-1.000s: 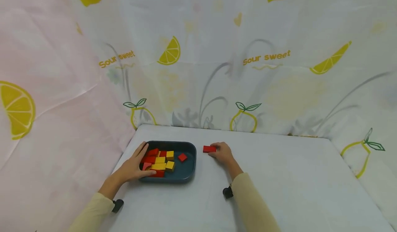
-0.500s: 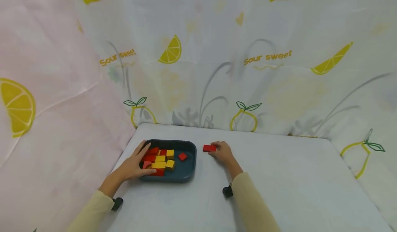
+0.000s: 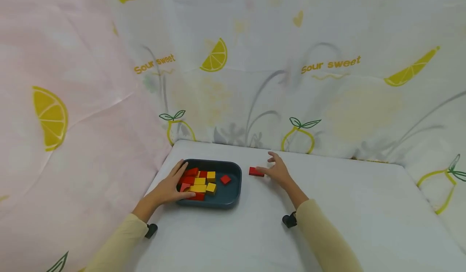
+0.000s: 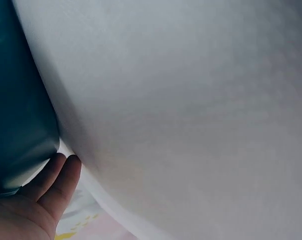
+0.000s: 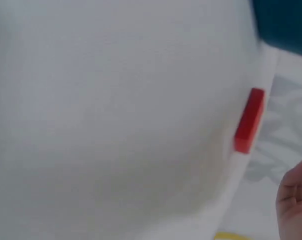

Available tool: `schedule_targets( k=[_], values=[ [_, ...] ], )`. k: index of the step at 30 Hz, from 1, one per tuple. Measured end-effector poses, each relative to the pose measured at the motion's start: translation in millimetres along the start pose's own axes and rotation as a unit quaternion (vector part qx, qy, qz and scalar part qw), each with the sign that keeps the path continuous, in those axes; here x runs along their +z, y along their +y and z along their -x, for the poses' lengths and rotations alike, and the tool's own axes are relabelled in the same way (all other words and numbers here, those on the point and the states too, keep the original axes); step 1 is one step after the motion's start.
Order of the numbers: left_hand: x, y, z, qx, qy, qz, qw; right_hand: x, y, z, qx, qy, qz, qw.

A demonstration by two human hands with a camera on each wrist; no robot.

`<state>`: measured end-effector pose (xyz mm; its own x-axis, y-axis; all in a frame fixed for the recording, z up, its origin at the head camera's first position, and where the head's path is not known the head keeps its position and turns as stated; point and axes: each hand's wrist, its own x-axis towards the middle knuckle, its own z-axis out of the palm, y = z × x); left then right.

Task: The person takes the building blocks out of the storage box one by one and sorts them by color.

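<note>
Left hand wide on a dark-blue rectangular tray, my splayed right hand could thumb the red oblong block askew.

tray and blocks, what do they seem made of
Tray: probably plastic, smooth with a slight gloss, judging by the soft sheen on its wall in the left wrist view. Blocks: perhaps painted wood, from their even colour and straight edges; plastic possible.

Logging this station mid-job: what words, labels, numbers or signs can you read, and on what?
"Sour sweet": patterned backdrop, left part in the head view.
"Sour sweet": same backdrop, farther right.
No lettering can be made out on the blocks, the tray or the black wrist devices.
</note>
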<state>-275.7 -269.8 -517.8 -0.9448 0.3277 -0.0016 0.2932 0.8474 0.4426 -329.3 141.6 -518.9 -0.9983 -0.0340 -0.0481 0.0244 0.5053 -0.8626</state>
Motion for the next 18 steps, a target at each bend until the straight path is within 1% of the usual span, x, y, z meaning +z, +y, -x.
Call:
schedule_targets(
  k=[2,4,7,8,10,11,14,18],
  values=[
    [-1.9,0.2,1.6,-0.001,0.005,-0.001,1.0000,-2,-12,4.2,-0.052,0.007,0.008,0.9986],
    [-3.6,-0.3,2.7,-0.001,0.007,-0.001,1.0000,0,-25,10.1,-0.109,0.020,0.013,0.9938],
    [-4.8,-0.8,1.9,0.004,0.005,0.001,1.0000,12,-43,23.1,-0.188,0.035,0.020,0.9814],
    [-4.7,-0.8,1.3,0.005,0.003,0.001,1.0000,18,-48,28.4,-0.211,0.035,0.021,0.9767],
    [-4.3,-0.5,0.1,0.003,-0.001,0.001,1.0000,32,-54,38.2,-0.246,0.023,0.025,0.9687],
    [-3.8,-0.4,-0.8,0.002,-0.003,0.001,1.0000,39,-57,42.8,-0.257,0.012,0.024,0.9661],
    [-1.9,-1.0,-2.9,0.000,-0.012,0.003,0.9999,59,-64,53.4,-0.270,-0.020,0.008,0.9627],
    [-0.2,-2.1,-4.0,0.005,-0.012,0.025,0.9996,87,-70,57.4,-0.274,-0.054,-0.012,0.9600]
  ],
)
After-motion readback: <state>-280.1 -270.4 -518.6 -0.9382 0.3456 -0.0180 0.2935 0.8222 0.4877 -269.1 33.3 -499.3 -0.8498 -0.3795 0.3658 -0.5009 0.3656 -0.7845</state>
